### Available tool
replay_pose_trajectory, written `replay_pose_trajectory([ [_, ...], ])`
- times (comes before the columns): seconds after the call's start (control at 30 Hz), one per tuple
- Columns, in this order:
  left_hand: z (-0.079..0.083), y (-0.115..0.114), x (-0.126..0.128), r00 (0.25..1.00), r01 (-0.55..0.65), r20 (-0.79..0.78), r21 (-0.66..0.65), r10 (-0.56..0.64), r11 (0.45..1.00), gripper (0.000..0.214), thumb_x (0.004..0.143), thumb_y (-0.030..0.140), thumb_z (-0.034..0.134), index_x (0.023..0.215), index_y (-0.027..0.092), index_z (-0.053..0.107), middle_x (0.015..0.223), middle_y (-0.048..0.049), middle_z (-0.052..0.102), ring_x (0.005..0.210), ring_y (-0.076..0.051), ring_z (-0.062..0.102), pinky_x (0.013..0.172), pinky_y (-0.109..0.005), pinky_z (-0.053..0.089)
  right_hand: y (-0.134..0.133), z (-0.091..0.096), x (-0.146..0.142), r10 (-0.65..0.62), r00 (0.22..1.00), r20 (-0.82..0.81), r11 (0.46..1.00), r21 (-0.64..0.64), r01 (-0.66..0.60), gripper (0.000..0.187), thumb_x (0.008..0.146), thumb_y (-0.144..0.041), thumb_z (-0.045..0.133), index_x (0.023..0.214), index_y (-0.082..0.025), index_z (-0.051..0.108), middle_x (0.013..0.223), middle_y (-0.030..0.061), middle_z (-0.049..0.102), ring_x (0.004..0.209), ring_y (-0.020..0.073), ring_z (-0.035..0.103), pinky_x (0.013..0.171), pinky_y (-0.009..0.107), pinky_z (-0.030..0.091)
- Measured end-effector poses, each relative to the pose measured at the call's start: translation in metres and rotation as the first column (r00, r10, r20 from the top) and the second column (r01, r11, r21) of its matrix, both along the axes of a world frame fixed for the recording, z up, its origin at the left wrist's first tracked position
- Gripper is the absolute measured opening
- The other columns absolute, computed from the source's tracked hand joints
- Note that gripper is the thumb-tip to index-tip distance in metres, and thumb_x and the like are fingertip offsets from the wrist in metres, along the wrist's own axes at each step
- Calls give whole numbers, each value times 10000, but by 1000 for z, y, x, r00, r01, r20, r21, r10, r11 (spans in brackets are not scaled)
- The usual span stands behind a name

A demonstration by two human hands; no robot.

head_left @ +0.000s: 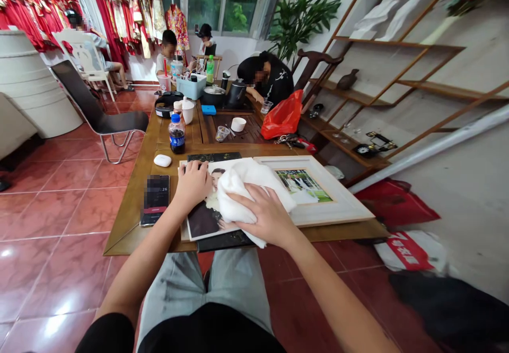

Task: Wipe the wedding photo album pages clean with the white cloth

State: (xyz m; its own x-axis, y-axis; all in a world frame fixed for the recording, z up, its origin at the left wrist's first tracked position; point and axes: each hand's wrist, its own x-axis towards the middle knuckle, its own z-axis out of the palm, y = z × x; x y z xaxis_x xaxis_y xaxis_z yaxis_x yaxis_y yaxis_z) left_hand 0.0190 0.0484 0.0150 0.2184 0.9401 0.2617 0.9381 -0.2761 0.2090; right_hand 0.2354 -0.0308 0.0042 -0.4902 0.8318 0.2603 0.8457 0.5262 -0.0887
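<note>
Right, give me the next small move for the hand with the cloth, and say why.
Probably slide the cloth toward the lower left of the photo. The right hand has it bunched over the photo's right side, while that dark lower-left part lies uncovered. The left hand is at the photo's upper left, so it could likely steady it.

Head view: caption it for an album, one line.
Right hand holding a bunched white cloth over a portrait photo, left hand at the photo's upper-left corner.

The cloth (238,196) is plain white, the table (126,220) brown, the floor tiles (75,210) red (faintly marbled).
</note>
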Motion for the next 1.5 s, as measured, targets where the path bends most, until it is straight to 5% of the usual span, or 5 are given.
replay_pose_trajectory([
  [0.27, 12, -2, -7, 994, -61, -94, 8, 62, 998, 314, 1015, 344, 461, 1199, 183, 657, 1174, -149, 668, 1196, -341, 575, 986, -482, 471, 20, 0, 18, -81, 996, 28, 997, 5, 81, 612, 903, -482, 665, 1491, -345, 562, 1403, 141, 586, 1267, 345, 519, 1032, 487, 375],
  [0.6, 18, -3, -4, 980, -133, -157, -82, 119, 988, 543, 986, 633, 497, 1196, 149, 625, 1253, -193, 621, 1202, -372, 596, 929, -439, 526, 49, 1, 24, -83, 996, -30, 996, -19, 83, 617, 903, -516, 643, 1485, -328, 568, 1384, 134, 600, 1250, 346, 522, 1047, 486, 370],
  [1.37, 12, 29, -18, 999, -36, -44, -236, 26, 971, 733, 905, 784, 497, 1265, 155, 608, 1279, -173, 685, 1184, -364, 671, 976, -416, 517, 19, -10, 12, -138, 985, -105, 983, 110, 150, 600, 911, -513, 610, 1474, -309, 576, 1349, 124, 614, 1248, 332, 520, 1031, 470, 345],
  [1.5, 15, 32, -19, 997, -70, -39, -254, 62, 965, 655, 965, 744, 396, 1132, 170, 664, 1217, -165, 720, 1124, -359, 702, 928, -417, 530, 13, -8, 15, -121, 986, -119, 983, 126, 136, 611, 897, -493, 631, 1476, -302, 579, 1372, 124, 596, 1243, 335, 529, 1039, 475, 346],
])
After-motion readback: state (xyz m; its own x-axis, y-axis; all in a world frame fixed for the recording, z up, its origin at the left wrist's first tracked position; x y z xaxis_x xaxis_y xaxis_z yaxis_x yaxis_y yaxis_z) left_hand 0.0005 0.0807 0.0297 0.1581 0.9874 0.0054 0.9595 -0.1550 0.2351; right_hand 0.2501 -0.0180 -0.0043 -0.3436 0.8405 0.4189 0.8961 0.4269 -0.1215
